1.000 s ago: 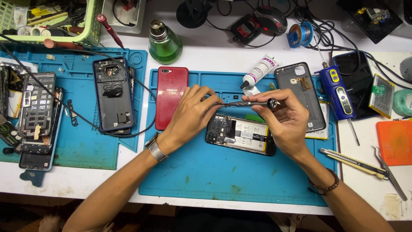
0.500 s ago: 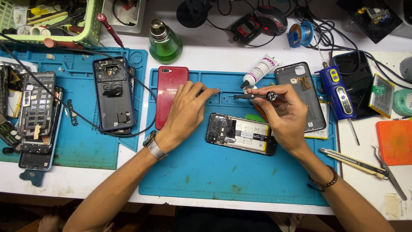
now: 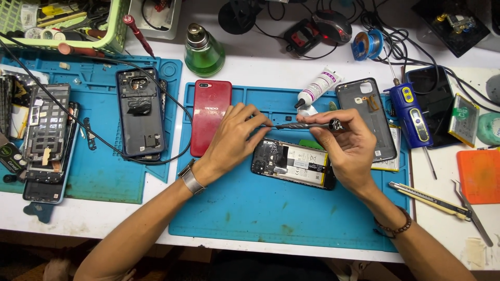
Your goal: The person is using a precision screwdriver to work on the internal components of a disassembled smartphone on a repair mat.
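My right hand (image 3: 351,148) grips a slim dark screwdriver (image 3: 304,125) by its handle and holds it level above an opened phone (image 3: 294,164). The phone lies on a blue work mat (image 3: 291,224) with its battery and circuit board showing. My left hand (image 3: 232,140) pinches the screwdriver's tip with thumb and fingers, with its palm over the phone's left end. A red phone back cover (image 3: 211,117) lies just left of that hand.
A glue tube (image 3: 317,87), a grey phone frame (image 3: 367,117) and a blue handheld tool (image 3: 409,112) lie behind my right hand. A green bottle (image 3: 204,49) stands at the back. Dismantled phones (image 3: 139,112) cover the left mat. A utility knife (image 3: 429,198) and tweezers (image 3: 471,211) lie at right.
The screwdriver rose a little with both hands, then came back down. My left fingers, spread half a second ago, are pinched on the tip again.
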